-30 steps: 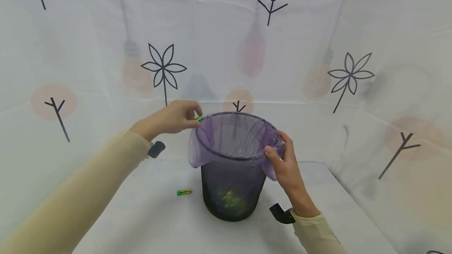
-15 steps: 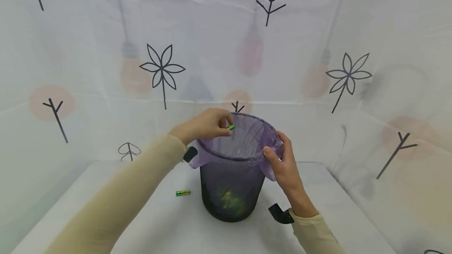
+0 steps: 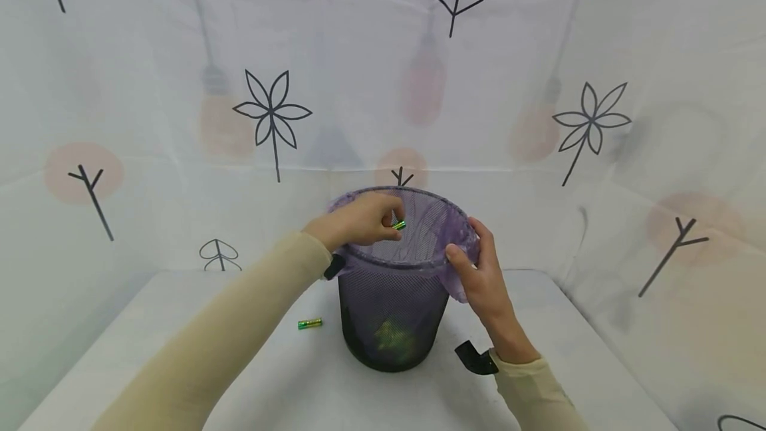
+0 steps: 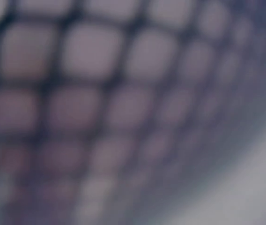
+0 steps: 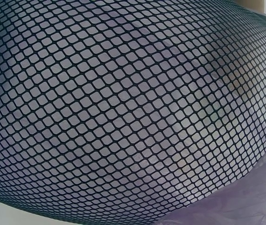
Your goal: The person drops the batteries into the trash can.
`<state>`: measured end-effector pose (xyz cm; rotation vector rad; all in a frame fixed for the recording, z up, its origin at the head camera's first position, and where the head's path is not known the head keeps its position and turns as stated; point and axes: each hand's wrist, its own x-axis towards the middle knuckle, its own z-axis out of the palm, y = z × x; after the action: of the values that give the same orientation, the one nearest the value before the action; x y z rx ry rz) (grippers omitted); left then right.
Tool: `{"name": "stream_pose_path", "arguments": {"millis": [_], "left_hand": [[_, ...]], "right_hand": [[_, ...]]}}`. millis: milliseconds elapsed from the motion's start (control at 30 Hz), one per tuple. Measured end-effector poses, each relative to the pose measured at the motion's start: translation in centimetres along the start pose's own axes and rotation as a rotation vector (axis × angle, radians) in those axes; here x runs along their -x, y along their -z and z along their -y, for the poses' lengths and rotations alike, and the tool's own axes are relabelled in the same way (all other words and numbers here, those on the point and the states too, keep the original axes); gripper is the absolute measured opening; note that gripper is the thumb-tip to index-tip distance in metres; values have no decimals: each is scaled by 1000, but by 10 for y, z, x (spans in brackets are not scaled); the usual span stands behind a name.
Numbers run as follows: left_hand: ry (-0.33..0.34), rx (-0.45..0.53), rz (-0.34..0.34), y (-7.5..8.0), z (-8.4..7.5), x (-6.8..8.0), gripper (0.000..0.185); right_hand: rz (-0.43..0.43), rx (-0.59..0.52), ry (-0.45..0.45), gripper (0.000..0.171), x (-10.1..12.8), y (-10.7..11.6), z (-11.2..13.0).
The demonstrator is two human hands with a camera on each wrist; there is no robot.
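My left hand (image 3: pixel 368 219) reaches over the near-left rim into the mouth of a black mesh wastebasket, pinching a small green battery (image 3: pixel 399 225) between thumb and fingers. The wastebasket (image 3: pixel 391 304) stands upright, lined with a purple plastic bag (image 3: pixel 456 235) folded over its rim. My right hand (image 3: pixel 487 278) grips the rim and bag at the right side, thumb on the inner edge. A second green and gold battery (image 3: pixel 310 324) lies on the table to the left. In the right wrist view, black mesh (image 5: pixel 123 108) fills most of the picture; the left wrist view shows only blurred mesh (image 4: pixel 91 56).
Something yellow-green (image 3: pixel 391 338) shows through the mesh at the basket's bottom. The white table (image 3: pixel 251 378) ends at a pale cloth backdrop (image 3: pixel 359 52) printed with plants and lamps. A black strap (image 3: pixel 477 358) sits at the right wrist.
My left hand has moved right from outside the left rim to over and into the basket's mouth, carrying the battery and dipping lower. My right hand keeps its hold on the rim.
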<state>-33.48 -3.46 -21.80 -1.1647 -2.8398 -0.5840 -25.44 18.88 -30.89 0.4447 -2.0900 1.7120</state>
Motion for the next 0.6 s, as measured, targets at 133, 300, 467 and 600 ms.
{"name": "stream_pose_path", "arguments": {"millis": [133,300,467,600], "left_hand": [[0,-22,0,-1,-1,1,26],[3,-25,1,-2,0,0,27],[2,-26,-13,-1,0,0,30],[-7,-28,-23,-1,1,0,30]], "right_hand": [[-5,4,3,69,0,0,0],[-5,18,5,69,0,0,-1],[-4,17,7,69,-1,0,0],[-1,7,7,69,-2,0,-1]]}}
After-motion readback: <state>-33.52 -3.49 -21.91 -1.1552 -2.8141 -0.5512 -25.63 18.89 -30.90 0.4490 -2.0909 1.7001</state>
